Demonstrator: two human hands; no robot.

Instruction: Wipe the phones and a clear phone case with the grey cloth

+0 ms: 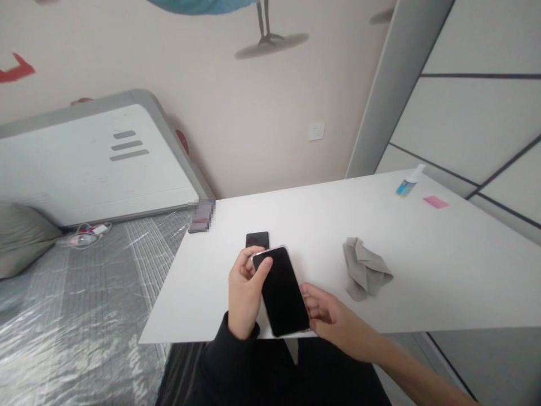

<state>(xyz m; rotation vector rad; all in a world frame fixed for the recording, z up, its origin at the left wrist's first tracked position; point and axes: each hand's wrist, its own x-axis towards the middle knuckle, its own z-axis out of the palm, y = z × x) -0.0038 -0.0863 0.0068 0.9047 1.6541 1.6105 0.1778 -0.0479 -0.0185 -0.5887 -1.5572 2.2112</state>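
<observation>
A smartphone (283,296) with a dark screen and a pale edge is held tilted over the front edge of the white table (321,220). My left hand (248,287) grips its upper left side, thumb lying on the screen. At the lower right side, the curled fingers of my right hand (327,316) hold the phone's edge and corner; some fingertips are hidden behind it. Just beyond my left hand lies a second dark, flat device (257,239), partly covered by that hand. To the right of my right hand rests a crumpled grey cloth (366,268).
A spray bottle (409,181) with a blue label stands at the far right, near a pink slip (436,202). A blurred item (202,216) sits at the table's back left corner. Left of the table is a plastic-covered bed (97,293) with a cushion (23,239).
</observation>
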